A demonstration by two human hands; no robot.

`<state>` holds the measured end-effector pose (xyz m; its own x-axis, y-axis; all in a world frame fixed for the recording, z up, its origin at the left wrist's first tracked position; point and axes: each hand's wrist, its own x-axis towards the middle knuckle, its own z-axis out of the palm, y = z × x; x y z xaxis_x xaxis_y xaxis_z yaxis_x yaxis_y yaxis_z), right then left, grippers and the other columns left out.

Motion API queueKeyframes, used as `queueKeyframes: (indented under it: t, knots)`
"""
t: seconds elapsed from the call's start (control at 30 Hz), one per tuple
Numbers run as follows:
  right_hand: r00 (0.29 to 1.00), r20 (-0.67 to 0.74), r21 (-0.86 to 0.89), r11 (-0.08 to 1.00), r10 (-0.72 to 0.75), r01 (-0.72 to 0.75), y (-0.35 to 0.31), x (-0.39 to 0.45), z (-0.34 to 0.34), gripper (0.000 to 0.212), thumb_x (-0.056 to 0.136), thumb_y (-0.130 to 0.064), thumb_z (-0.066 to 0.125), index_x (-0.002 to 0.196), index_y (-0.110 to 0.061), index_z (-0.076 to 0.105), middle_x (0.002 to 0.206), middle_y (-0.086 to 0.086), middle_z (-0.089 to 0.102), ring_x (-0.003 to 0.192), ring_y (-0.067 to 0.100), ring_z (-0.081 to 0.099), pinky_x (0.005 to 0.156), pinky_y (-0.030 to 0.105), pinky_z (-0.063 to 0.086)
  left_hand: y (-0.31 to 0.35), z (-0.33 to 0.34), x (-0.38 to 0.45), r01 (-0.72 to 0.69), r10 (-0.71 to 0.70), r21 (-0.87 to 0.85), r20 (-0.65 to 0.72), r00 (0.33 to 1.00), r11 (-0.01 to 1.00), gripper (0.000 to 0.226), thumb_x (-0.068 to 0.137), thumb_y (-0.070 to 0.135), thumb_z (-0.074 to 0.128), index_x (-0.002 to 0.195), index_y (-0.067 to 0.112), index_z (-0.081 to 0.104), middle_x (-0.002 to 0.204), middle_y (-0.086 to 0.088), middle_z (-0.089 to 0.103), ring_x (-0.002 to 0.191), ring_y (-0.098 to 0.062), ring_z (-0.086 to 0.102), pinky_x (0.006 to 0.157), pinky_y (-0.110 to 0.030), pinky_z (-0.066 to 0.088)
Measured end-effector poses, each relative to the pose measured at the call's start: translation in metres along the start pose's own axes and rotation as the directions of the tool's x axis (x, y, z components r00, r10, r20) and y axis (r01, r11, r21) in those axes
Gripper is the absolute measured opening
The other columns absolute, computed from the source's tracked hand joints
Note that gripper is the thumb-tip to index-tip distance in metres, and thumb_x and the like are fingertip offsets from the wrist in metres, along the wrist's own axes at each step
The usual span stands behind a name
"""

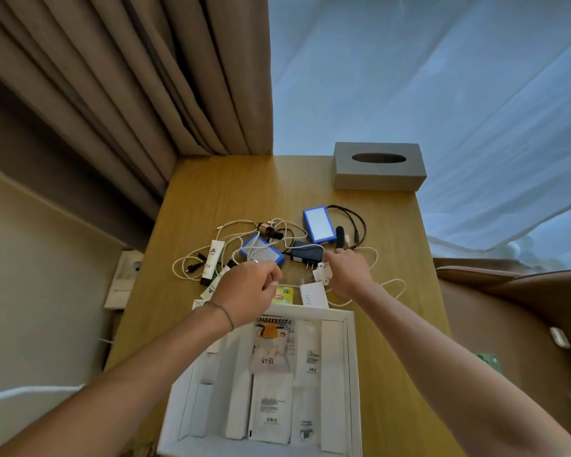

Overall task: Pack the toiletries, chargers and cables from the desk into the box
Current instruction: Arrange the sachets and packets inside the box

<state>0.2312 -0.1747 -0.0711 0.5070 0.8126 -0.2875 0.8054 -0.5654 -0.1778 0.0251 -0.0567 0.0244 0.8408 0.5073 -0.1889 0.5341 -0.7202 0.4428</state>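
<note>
A white box (350,357) stands at the desk's near edge, holding several white sachets and tubes. Beyond it lies a tangle of white cables (192,262), a white tube (213,258), a black adapter (305,253), two blue-edged power banks (318,225) (261,252), a small dark bottle (271,230), a black cable (356,225) and a white 20W charger (314,296). My left hand (248,288) hovers past the box's far rim, fingertips pinched on a thin white cable. My right hand (346,272) grips a small white plug (322,273) beside the black adapter.
A grey tissue box (379,166) stands at the desk's far right corner. A yellow tea bag (283,295) lies just beyond the box. Brown curtains hang at the back left, sheer white ones at the right. A brown chair (508,308) is right of the desk.
</note>
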Motion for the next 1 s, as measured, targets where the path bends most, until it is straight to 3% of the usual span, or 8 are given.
queueKeyframes:
  t: [0.2,0.33,0.4,0.47,0.57,0.7,0.8,1.0]
  knots:
    - [0.995,-0.089,-0.036,0.998,-0.053,0.050,0.012,-0.001,0.013,0.049,0.073,-0.025,0.083,0.116,-0.021,0.060,0.106,0.001,0.060,0.084,0.015,0.052,0.067,0.026,0.045,0.010,0.008,0.016,-0.022,0.016,0.057,0.107,0.994,0.998,0.014,0.096,0.027,0.057,0.107,0.029,0.066,0.091,0.009,0.064,0.084,-0.011,0.061,0.069,-0.027,0.051]
    - [0.982,-0.180,0.240,0.971,0.060,-0.015,0.014,-0.009,0.001,0.042,0.076,-0.030,0.082,0.110,-0.019,0.060,0.099,-0.003,0.064,0.082,0.014,0.063,0.064,0.027,0.054,0.024,0.013,0.030,-0.105,0.081,0.111,0.203,0.976,0.988,0.022,0.098,0.023,0.052,0.115,0.025,0.066,0.108,0.003,0.067,0.095,-0.015,0.063,0.081,-0.035,0.056]
    - [0.968,-0.131,0.568,0.816,0.215,-0.104,0.013,-0.016,-0.011,0.041,0.076,-0.025,0.084,0.109,-0.018,0.060,0.095,-0.005,0.066,0.080,0.013,0.066,0.064,0.029,0.058,0.030,0.020,0.040,-0.160,0.122,0.148,0.241,0.963,0.976,0.022,0.098,0.019,0.051,0.115,0.025,0.065,0.111,0.002,0.068,0.096,-0.017,0.063,0.080,-0.033,0.054]
    - [0.949,-0.007,0.833,0.528,0.314,-0.168,0.013,-0.025,-0.024,0.042,0.073,-0.017,0.086,0.107,-0.016,0.061,0.095,-0.001,0.068,0.081,0.014,0.068,0.063,0.026,0.055,0.033,0.029,0.050,-0.212,0.149,0.196,0.293,0.944,0.957,0.026,0.096,0.015,0.054,0.118,0.025,0.064,0.116,0.000,0.067,0.099,-0.019,0.062,0.081,-0.033,0.053]
    - [0.939,0.113,0.950,0.242,0.324,-0.198,0.012,-0.044,-0.039,0.044,0.070,-0.005,0.086,0.102,-0.021,0.059,0.098,0.003,0.070,0.085,0.017,0.070,0.065,0.024,0.052,0.035,0.045,0.066,-0.316,0.205,0.281,0.362,0.909,0.906,0.039,0.092,0.011,0.061,0.127,0.028,0.059,0.124,-0.001,0.061,0.106,-0.021,0.060,0.073,-0.028,0.043]
    - [0.932,0.178,0.971,0.095,0.316,-0.218,0.008,-0.070,-0.043,0.045,0.075,-0.008,0.084,0.110,-0.022,0.059,0.103,0.007,0.071,0.089,0.022,0.074,0.071,0.031,0.060,0.038,0.061,0.086,-0.471,0.295,0.313,0.472,0.831,0.825,0.053,0.084,0.010,0.069,0.131,0.030,0.054,0.127,-0.001,0.055,0.108,-0.021,0.054,0.069,-0.029,0.041]
    - [0.919,0.180,0.980,0.013,0.350,-0.196,0.001,-0.087,-0.044,0.050,0.078,-0.016,0.084,0.121,-0.018,0.059,0.104,0.007,0.074,0.090,0.020,0.075,0.072,0.030,0.060,0.040,0.068,0.098,-0.606,0.335,0.398,0.566,0.753,0.689,0.064,0.079,0.013,0.075,0.136,0.029,0.050,0.125,-0.003,0.055,0.108,-0.021,0.051,0.069,-0.030,0.040]
    - [0.893,0.153,0.988,-0.089,0.424,-0.127,-0.015,-0.111,-0.054,0.048,0.079,-0.025,0.083,0.121,-0.019,0.062,0.102,0.006,0.075,0.086,0.013,0.076,0.071,0.025,0.059,0.023,0.081,0.108,-0.882,0.541,0.437,0.706,0.457,0.174,0.068,0.083,0.020,0.071,0.143,0.020,0.038,0.139,-0.011,0.050,0.118,-0.026,0.050,0.071,-0.033,0.046]
